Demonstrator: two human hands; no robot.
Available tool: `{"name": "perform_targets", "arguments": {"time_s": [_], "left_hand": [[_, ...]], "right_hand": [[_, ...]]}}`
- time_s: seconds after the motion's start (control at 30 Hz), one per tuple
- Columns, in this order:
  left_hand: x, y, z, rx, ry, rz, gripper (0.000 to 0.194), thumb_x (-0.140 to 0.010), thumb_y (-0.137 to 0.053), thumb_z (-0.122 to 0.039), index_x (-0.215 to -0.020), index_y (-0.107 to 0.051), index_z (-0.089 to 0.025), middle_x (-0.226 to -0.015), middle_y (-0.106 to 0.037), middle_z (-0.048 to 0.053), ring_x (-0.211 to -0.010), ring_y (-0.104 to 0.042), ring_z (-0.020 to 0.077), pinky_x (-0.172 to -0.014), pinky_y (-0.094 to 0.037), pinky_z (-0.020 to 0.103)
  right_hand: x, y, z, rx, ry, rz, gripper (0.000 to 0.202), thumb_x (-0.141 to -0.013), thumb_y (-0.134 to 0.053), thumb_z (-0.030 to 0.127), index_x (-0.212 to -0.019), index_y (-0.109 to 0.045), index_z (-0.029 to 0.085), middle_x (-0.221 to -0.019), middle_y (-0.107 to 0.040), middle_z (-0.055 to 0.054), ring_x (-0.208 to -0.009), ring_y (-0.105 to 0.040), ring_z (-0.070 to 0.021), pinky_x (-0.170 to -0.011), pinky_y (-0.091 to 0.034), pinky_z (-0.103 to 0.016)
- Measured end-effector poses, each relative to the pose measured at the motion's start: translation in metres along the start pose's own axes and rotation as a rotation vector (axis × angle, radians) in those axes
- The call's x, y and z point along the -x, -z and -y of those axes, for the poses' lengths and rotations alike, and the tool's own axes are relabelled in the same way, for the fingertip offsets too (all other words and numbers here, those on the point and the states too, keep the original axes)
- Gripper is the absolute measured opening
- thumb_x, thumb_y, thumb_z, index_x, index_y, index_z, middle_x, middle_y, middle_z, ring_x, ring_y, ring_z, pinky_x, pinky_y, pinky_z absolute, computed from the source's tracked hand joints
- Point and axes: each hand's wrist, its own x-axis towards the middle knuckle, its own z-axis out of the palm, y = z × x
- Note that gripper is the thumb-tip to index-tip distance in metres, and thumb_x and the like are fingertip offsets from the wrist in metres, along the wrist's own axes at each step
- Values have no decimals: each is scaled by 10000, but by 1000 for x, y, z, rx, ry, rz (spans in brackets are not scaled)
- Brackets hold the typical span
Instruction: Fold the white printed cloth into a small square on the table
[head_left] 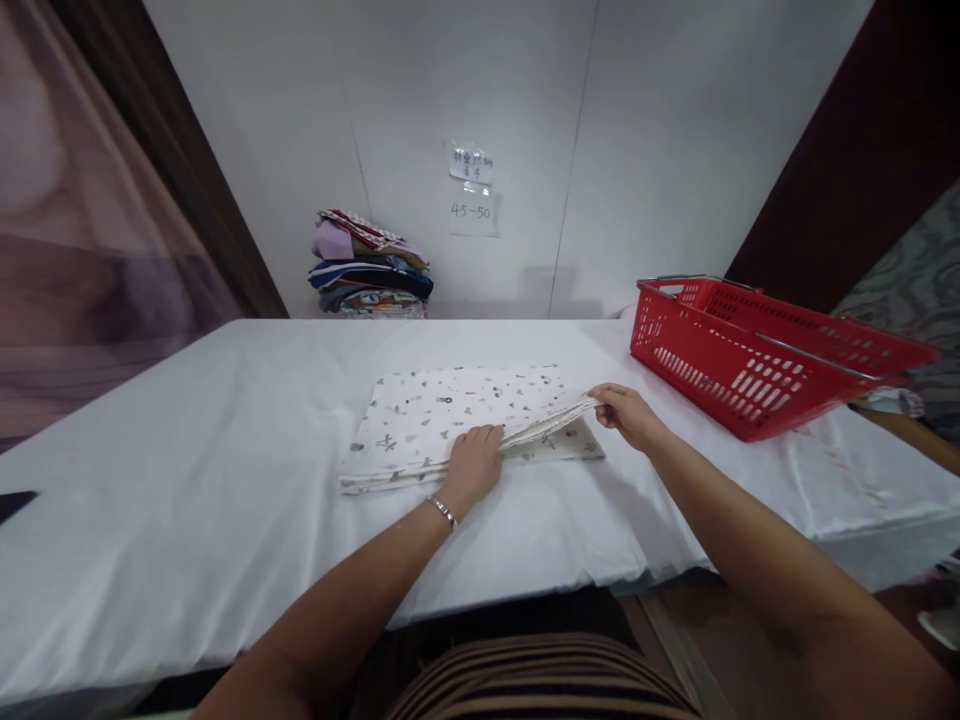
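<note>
Folding looks part-way, in my judgement. Done: the patterned white cloth [442, 405] is already a layered rectangle, w/ multiple edges showing along its near side; exact layer count can't be told. Not done: upper layers at the near R corner are up off the bottom layer, so that end isn't flat yet.

Cloth lies mid-table, long side running L to R, on the white-covered table [225, 440]. L hand [475, 466] rests on its near edge, approx. halfway along, fingers close together & pressing down; thumb not clear. R hand [627, 413] is at the cloth's R end, thumb & fingers pinching the raised corner of the upper layers. So most of the cloth is far & L of the 2 hands.

Red basket [705, 362] sits far R, apart from cloth; stacked fabrics [371, 275] far L, by the wall.
</note>
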Motion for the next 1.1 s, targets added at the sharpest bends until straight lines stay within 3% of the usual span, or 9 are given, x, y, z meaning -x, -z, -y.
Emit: {"name": "perform_targets", "arguments": {"time_s": [0.17,0.47,0.6,0.77,0.9,1.0,1.1], "left_hand": [[11,8,29,-79,12,14,457,-779,-401,-24,-1194,-521,-177,-1203,-581,104,-1110,-515,223,-900,-393,371],[83,52,156,-280,183,2,476,-741,-373,-55,-1154,-597,-129,-1172,-620,125,-1080,-558,281,-880,-435,426],[93,62,183,-280,130,-59,411,-743,-387,-107,-1057,-651,-132,-1093,-657,120,-1036,-587,273,-889,-451,423],[97,59,180,-134,-73,-64,566,-676,-383,-48,-1165,-602,-230,-1235,-600,46,-1147,-537,216,-978,-428,391],[108,59,166,-73,-115,-16,588,-683,-400,-49,-1208,-559,-262,-1249,-589,32,-1191,-499,207,-1042,-364,436],[102,60,144,-58,-104,-21,489,-753,-451,-137,-1220,-543,-244,-1243,-587,61,-1193,-492,231,-1079,-282,498],[77,51,101,2,-110,-50,413,-838,-467,-253,-1244,-513,-200,-1251,-571,98,-1192,-480,236,-1092,-240,502]], "right_hand": [[6,7,-4,44,-37,-5,234,-642,-686,371,-726,-588,175,-502,-490,51,-417,-433,-71,-397,-254,-207],[24,15,-14,175,-94,73,296,-692,-646,450,-654,-531,180,-482,-480,50,-410,-417,-74,-401,-232,-221],[19,9,-10,234,-96,90,355,-690,-648,508,-640,-510,184,-477,-470,54,-413,-408,-75,-406,-227,-224],[12,4,1,248,-129,102,338,-684,-656,492,-644,-514,188,-490,-469,53,-413,-411,-77,-402,-233,-224],[13,6,3,216,-165,121,333,-708,-654,499,-679,-528,192,-525,-488,43,-430,-427,-82,-407,-245,-221],[14,6,3,171,-197,112,341,-709,-659,513,-713,-539,195,-550,-505,35,-444,-441,-89,-411,-254,-221],[12,2,8,137,-190,99,343,-689,-688,500,-710,-539,192,-546,-510,33,-445,-445,-86,-410,-253,-217]]}}
